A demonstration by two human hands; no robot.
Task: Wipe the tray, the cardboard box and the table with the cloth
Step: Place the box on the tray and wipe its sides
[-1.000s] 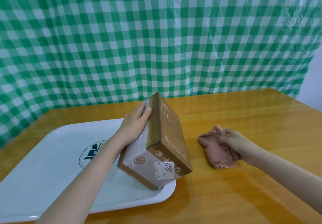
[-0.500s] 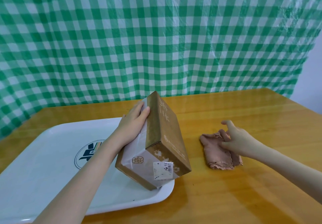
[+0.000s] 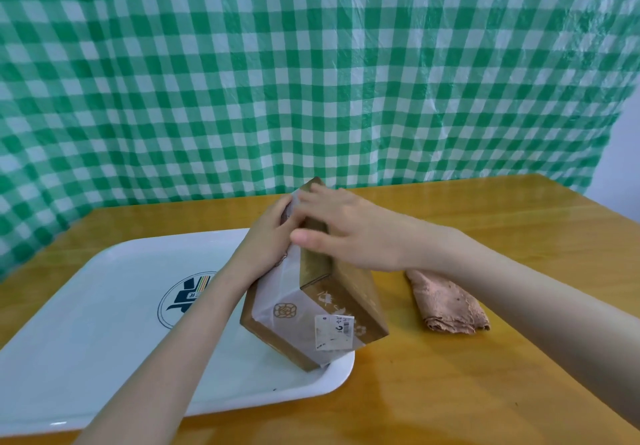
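Observation:
A brown cardboard box [image 3: 341, 309] with white tape and a label stands tilted on one edge at the right end of the white tray [image 3: 104, 306]. My left hand [image 3: 268, 236] holds its upper left side. My right hand [image 3: 349, 230] lies across the top of the box with fingers extended and thumb out, touching it. The pink cloth [image 3: 446, 304] lies folded on the wooden table [image 3: 485, 392] to the right of the box, under my right forearm, with no hand on it.
The tray carries a round blue logo [image 3: 188, 294] near its middle. A green-and-white checked sheet [image 3: 311, 74] hangs behind the table's far edge. Bare tabletop lies to the right and in front of the cloth.
My right hand let go of the cloth and moved left onto the top of the box. The cloth stays on the table. My left hand keeps the box tilted.

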